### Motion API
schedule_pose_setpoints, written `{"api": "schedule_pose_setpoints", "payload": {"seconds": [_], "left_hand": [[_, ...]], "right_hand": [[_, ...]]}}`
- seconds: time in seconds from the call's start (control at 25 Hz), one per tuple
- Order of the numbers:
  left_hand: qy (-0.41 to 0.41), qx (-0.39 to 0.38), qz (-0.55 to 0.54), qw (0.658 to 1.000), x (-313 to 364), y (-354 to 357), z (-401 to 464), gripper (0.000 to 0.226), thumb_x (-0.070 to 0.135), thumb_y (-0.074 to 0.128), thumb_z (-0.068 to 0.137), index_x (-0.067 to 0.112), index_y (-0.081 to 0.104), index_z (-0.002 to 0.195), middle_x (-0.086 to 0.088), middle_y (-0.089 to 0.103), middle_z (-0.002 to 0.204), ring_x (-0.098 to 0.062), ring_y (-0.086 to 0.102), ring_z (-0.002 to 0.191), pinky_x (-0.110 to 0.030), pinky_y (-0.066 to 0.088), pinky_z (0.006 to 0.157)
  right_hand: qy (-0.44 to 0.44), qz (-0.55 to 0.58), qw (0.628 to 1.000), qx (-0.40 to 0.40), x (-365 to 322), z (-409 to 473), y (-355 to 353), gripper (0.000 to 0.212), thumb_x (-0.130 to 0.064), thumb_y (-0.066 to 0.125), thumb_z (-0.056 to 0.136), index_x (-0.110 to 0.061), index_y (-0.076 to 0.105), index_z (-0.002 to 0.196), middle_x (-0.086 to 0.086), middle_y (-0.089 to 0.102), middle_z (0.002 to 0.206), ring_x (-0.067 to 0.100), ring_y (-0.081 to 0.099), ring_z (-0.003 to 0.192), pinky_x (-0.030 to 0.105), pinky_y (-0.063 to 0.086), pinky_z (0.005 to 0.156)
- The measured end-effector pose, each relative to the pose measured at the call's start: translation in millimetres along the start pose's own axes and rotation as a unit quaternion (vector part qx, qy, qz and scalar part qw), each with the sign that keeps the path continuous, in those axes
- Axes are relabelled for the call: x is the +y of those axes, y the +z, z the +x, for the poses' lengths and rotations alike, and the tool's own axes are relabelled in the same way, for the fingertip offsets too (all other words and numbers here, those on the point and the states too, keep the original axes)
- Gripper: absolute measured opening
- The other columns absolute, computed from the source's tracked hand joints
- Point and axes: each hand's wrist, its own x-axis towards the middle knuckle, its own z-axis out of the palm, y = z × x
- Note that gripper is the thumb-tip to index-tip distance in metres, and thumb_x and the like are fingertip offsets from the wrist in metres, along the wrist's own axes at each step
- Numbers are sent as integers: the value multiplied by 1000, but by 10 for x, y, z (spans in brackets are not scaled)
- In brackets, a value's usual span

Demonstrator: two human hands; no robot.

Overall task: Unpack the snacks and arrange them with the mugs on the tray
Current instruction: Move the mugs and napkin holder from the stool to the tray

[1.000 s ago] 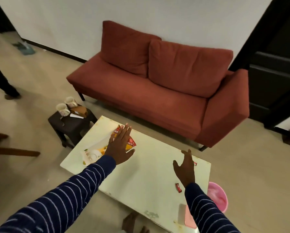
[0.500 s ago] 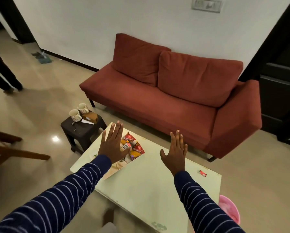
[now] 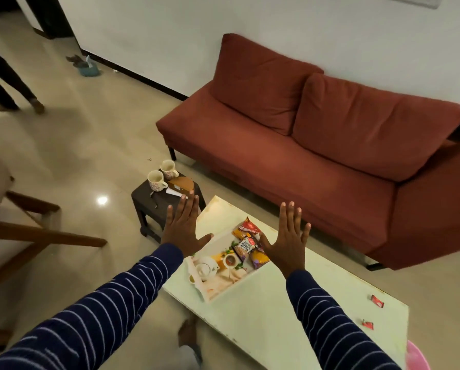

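A printed tray lies on the pale coffee table, bearing several snack packets at its far end. The tray's picture shows a teapot and a cup. Two patterned mugs stand on a small dark stool left of the table, beside a brown box. My left hand hovers flat with fingers spread above the tray's left side. Just right of the packets, my right hand is held up the same way. Neither hand holds anything.
A red sofa stands behind the table. Two small red wrappers lie near the table's right end, and a pink tub sits on the floor below it. A wooden chair frame is at left. A person's legs stand far left.
Both hands rose off the table and spread, palms down, on either side of the tray. The left hand left the packets, so the tray shows. The view swung left and up.
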Motion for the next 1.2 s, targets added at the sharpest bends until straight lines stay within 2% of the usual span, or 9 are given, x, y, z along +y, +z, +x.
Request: {"api": "schedule_pose_setpoints", "payload": {"seconds": [0.12,0.24,0.4,0.6,0.72,0.8,0.92,1.12,1.2], "left_hand": [[4,-2,-7,1000,-484,-63,241,108,73,45,83,12,-9,155,-8,-15,163,-27,-18,149,-55,-3,120],[9,-2,-17,1000,-757,-119,406,107,71,48,83,13,-5,156,-9,-8,164,-29,-9,151,-54,-2,119],[23,-20,0,1000,-1030,-95,502,105,70,46,84,15,-6,156,-7,-7,165,-29,-7,152,-54,2,120],[-8,-21,0,1000,-1347,-144,510,109,65,56,81,16,-6,156,-5,-4,165,-27,-4,152,-54,5,120],[-28,-18,1,999,-1671,-215,617,106,61,59,81,16,0,156,-6,-2,165,-27,-3,152,-53,6,119],[-37,-22,0,999,-1930,-238,783,103,59,59,83,15,2,156,-6,-2,165,-27,-2,152,-53,8,120],[-47,-25,-26,998,-2360,-186,1146,96,54,61,85,14,10,156,-6,6,165,-27,4,152,-51,14,121],[-85,-79,-157,981,-3251,284,2001,90,42,73,82,14,25,153,-8,29,159,-28,32,143,-44,34,114],[-93,-111,-200,969,-3548,530,2392,90,37,76,80,15,26,152,-9,34,156,-29,37,140,-43,37,111]], "right_hand": [[2,-6,1000,0,-475,167,127,97,-62,47,86,-22,-2,159,-1,-10,167,21,-13,153,55,-3,121],[-6,-14,1000,-11,-780,306,171,94,-60,46,87,-20,0,159,1,-8,167,23,-11,153,55,-3,121],[-19,-1,999,-27,-1076,497,287,91,-57,44,89,-20,0,159,1,-9,167,22,-11,153,53,-6,120],[-42,45,997,-52,-1427,808,455,86,-51,45,94,-20,-1,159,2,-9,167,21,-13,153,54,-2,122],[-73,68,993,-67,-1744,973,544,83,-51,45,96,-20,2,159,2,-5,168,21,-8,153,48,-4,120],[-80,88,990,-70,-1958,1131,621,80,-50,47,97,-19,6,159,3,1,168,23,0,154,45,0,120],[-74,124,986,-85,-2263,1416,848,76,-44,53,97,-17,16,158,6,17,166,26,19,152,42,19,120],[-32,172,972,-159,-2868,2034,1665,61,-34,54,99,-15,32,153,7,40,156,26,40,140,37,35,114],[-17,175,966,-189,-3086,2279,2044,57,-32,53,100,-15,36,151,8,46,151,27,44,136,37,38,112]]}}
